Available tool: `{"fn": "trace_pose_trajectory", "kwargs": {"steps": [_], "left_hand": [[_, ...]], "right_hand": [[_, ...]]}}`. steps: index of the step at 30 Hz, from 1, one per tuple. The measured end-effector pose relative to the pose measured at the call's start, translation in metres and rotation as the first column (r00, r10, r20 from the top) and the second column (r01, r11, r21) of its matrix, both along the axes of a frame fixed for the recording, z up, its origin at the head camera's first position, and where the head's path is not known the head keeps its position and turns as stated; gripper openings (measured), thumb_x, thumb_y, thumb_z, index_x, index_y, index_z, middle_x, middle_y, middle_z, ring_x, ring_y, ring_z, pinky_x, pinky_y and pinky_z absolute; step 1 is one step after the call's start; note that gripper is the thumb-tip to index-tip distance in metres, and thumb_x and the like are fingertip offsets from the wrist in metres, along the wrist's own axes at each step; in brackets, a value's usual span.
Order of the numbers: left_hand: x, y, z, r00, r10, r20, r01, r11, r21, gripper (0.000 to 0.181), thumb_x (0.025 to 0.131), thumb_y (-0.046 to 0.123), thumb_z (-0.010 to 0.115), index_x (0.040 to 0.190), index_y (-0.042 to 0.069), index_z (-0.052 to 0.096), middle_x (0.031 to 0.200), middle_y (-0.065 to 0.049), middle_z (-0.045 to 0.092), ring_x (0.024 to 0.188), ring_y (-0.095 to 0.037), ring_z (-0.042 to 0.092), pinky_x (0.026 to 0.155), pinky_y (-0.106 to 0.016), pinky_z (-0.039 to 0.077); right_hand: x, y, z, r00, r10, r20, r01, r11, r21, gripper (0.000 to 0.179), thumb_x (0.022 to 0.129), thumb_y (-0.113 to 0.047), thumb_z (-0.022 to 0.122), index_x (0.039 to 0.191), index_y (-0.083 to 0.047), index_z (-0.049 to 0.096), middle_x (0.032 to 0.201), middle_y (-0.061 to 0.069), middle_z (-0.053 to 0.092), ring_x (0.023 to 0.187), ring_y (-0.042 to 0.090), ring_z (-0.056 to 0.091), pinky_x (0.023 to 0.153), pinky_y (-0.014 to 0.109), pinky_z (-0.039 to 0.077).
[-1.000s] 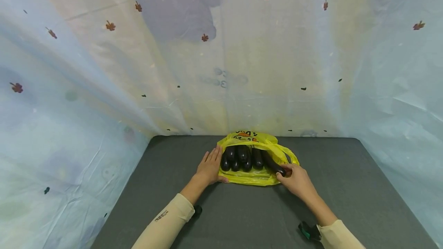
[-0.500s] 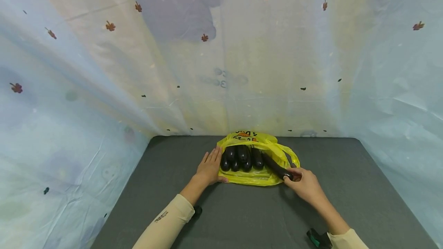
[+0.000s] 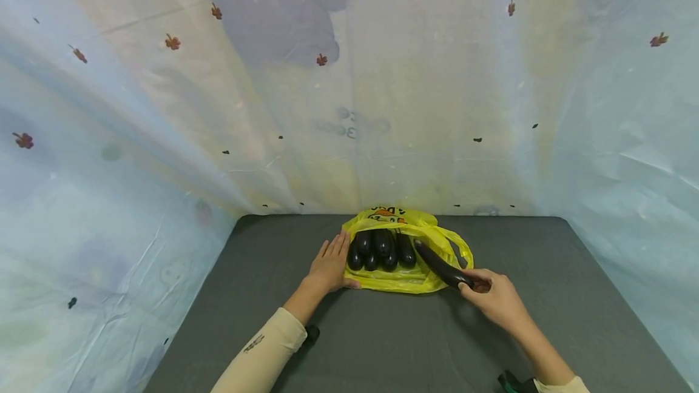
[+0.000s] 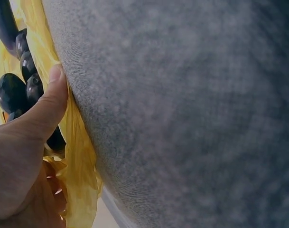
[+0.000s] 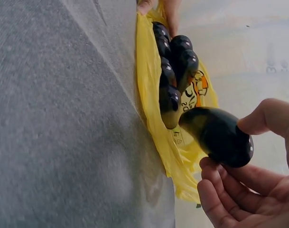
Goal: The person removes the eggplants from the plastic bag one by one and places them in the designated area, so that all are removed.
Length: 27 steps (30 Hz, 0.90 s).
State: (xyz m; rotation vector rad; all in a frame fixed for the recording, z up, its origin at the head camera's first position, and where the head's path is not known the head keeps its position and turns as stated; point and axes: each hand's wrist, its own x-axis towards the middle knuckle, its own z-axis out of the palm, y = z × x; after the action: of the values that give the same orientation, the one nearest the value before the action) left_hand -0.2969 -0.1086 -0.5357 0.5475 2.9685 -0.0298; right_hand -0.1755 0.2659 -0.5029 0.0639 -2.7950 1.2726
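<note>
A yellow plastic bag (image 3: 393,285) lies on its side with its mouth facing the person, and several dark, glossy eggplants (image 3: 383,242) are stacked inside. My right hand (image 3: 494,297) pinches one long eggplant (image 3: 443,267) by its rounded end, thumb on one side and fingers on the other. That eggplant slants across the right part of the bag's mouth, its far end near the ones inside. My left hand (image 3: 329,264) rests against the bag's left edge with fingers extended. In the left wrist view its thumb (image 4: 54,95) presses on the yellow plastic at the bag's rim.
A dark grey table (image 3: 393,344) bears the bag near its back edge. Behind it hangs a pale patterned curtain (image 3: 437,108), which also runs along the left and right sides. Each wrist wears a dark camera strap.
My right hand has drawn the eggplant toward the right and front, partly out of the bag's mouth. The left hand and the other eggplants have stayed in place.
</note>
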Motion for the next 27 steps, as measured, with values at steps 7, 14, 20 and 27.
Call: {"fn": "trace_pose_trajectory", "kwargs": {"steps": [7,14,20,27], "left_hand": [[0.002,0.000,0.003,1.000,0.004,0.016,-0.004,1.000,0.019,0.136,0.082,0.072,0.080,0.174,0.008,0.003,0.181,-0.011,0.005,0.167,-0.027,0.013,0.135,-0.048,0.014],[0.003,0.000,0.004,1.000,0.001,0.024,-0.001,1.000,0.011,0.136,0.082,0.073,0.078,0.174,0.008,0.001,0.181,-0.011,0.004,0.167,-0.027,0.013,0.135,-0.048,0.013],[0.003,0.000,0.005,1.000,-0.001,0.027,0.001,1.000,0.005,0.136,0.082,0.073,0.078,0.174,0.008,0.002,0.181,-0.011,0.004,0.167,-0.026,0.012,0.135,-0.048,0.013],[0.003,0.001,0.005,1.000,-0.007,0.022,0.007,1.000,0.010,0.136,0.082,0.072,0.079,0.174,0.007,0.004,0.181,-0.012,0.005,0.167,-0.027,0.013,0.135,-0.048,0.013]], "right_hand": [[0.008,0.013,0.006,1.000,0.002,-0.005,-0.002,1.000,0.002,0.039,0.101,-0.027,0.079,0.130,-0.002,0.076,0.116,0.011,0.077,0.092,0.015,0.073,0.077,0.031,0.058],[0.014,0.026,0.012,1.000,0.004,-0.012,-0.005,1.000,-0.017,0.042,0.103,-0.032,0.076,0.134,-0.004,0.075,0.126,0.019,0.075,0.097,0.013,0.075,0.078,0.027,0.060],[0.016,0.036,0.015,1.000,-0.024,0.006,0.024,0.999,-0.039,0.046,0.105,-0.033,0.074,0.139,-0.002,0.072,0.130,0.024,0.072,0.105,0.022,0.078,0.074,0.024,0.059],[0.014,0.043,0.012,0.998,-0.060,-0.016,0.059,0.998,-0.035,0.048,0.106,-0.034,0.071,0.141,-0.001,0.069,0.136,0.028,0.068,0.101,-0.001,0.071,0.074,0.022,0.058]]}}
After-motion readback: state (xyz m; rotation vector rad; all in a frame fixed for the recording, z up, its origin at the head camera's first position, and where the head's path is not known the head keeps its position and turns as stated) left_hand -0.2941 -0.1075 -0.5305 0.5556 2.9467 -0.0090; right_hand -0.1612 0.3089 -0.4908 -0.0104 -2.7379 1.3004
